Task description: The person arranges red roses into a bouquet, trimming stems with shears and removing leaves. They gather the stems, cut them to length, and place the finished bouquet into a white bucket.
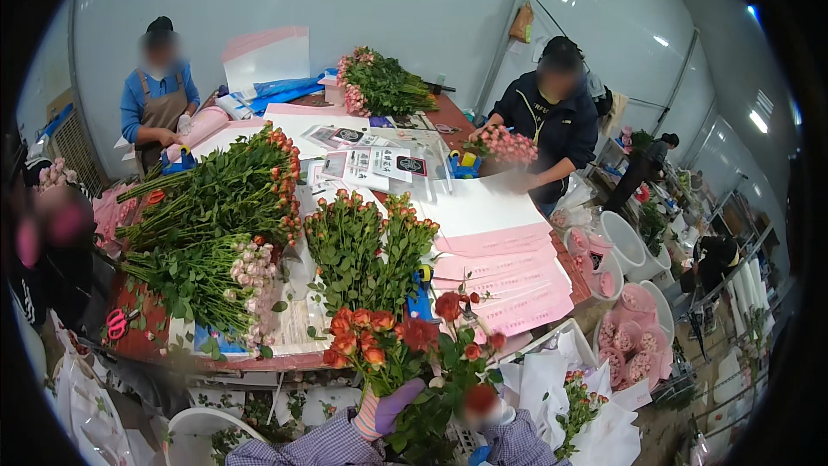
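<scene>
- From here I see the left hand (390,407), in a purple-and-striped glove, closed round the stems of some orange roses (355,343), held upright just off the near edge of the desk (129,295).
- The right hand (500,415), in a whitish glove, is beside the red roses (450,305); blossoms and blur cover its fingers, so I can't tell whether it grips.
- Just beyond the hands, two leafy bunches (349,246) lie side by side, with a blue tape dispenser (420,295) near them.
- Over to the left, a big orange-tipped heap (228,185) lies behind pale pink roses (250,280); red scissors (116,323) lie near those stems.
- To the right, pink-and-white sheets (504,280) are fanned out in layers.
- Across from us, a person in a dark jacket (552,125) holds a pink bunch (507,145); another, in an apron (164,103), stands at the far left.
- Pink-wrapped bouquets (636,341) stand at the right, beyond the desk's edge.
</scene>
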Available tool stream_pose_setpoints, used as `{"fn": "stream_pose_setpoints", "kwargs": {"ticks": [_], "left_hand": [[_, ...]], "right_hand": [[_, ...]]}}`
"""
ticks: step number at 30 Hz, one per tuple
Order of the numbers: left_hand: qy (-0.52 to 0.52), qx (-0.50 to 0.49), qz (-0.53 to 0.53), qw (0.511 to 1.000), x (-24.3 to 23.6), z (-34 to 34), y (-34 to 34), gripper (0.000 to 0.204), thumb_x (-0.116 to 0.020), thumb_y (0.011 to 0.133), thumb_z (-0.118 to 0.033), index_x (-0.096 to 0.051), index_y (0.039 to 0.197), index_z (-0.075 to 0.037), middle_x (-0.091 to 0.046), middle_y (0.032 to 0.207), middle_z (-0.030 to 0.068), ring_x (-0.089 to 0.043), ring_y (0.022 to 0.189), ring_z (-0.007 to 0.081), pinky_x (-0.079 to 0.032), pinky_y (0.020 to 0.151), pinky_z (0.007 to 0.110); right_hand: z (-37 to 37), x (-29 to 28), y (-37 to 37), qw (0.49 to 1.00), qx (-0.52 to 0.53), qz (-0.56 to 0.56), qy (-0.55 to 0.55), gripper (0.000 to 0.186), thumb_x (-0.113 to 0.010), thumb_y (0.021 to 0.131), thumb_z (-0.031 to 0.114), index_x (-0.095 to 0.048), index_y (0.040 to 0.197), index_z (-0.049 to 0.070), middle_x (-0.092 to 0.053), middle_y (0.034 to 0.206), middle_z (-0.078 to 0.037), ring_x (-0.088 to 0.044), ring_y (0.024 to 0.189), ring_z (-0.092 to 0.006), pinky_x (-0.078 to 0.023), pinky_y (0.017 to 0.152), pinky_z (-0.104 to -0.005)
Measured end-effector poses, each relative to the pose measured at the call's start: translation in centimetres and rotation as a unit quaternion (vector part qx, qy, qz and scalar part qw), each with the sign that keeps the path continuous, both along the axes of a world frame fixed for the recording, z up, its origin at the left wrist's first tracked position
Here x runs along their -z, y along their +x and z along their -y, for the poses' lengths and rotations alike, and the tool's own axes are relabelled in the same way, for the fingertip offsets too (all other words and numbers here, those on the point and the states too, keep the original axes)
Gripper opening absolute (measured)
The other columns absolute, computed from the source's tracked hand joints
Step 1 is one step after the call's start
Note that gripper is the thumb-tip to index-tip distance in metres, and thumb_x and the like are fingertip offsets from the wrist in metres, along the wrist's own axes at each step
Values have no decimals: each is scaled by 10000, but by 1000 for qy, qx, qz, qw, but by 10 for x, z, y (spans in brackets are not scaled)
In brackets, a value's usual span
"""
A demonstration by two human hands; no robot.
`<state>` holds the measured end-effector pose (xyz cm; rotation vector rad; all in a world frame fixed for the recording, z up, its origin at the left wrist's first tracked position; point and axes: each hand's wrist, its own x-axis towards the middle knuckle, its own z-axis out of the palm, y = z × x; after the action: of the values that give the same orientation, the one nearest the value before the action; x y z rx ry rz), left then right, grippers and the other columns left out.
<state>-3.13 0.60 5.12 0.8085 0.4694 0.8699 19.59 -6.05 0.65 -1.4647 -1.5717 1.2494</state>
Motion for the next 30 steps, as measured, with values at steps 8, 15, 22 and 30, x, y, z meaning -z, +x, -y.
{"fn": "stream_pose_setpoints", "kwargs": {"ticks": [8, 15, 22, 30], "left_hand": [[104, -19, -62, 992, 15, 13, 13, 445, -609, 707, -143, -479, 1108, 0, -524, 1070, 137, -529, 951, 267, -423, 807, 359], [-207, 110, 315, 920, 71, 9, 18, 510, -542, 765, -50, -340, 1233, -43, -462, 1166, 93, -481, 1006, 179, -408, 854, 322], [-138, 111, 348, 920, 87, 13, 19, 395, -375, 877, -200, -322, 1235, -43, -463, 1134, 117, -498, 882, 210, -457, 720, 335], [-98, 20, 78, 992, 174, 25, 0, 368, -416, 874, -265, -380, 1158, -34, -505, 1006, 110, -536, 858, 242, -481, 718, 350]], "right_hand": [[11, -1, -12, 999, -31, -14, -15, 349, -486, 837, 114, -424, 1158, -7, -514, 1084, -102, -492, 980, -184, -396, 835, -299], [-5, -9, -13, 994, -84, -72, -22, 360, -492, 827, 94, -418, 1164, -10, -506, 1097, -101, -488, 988, -182, -393, 841, -295], [-32, -5, -25, 962, -163, -215, -38, 373, -499, 817, 73, -412, 1170, -13, -497, 1111, -99, -484, 997, -181, -389, 848, -291], [-47, 5, -26, 926, -219, -300, -67, 389, -507, 806, 50, -405, 1176, -16, -488, 1126, -96, -479, 1007, -179, -386, 856, -287]]}}
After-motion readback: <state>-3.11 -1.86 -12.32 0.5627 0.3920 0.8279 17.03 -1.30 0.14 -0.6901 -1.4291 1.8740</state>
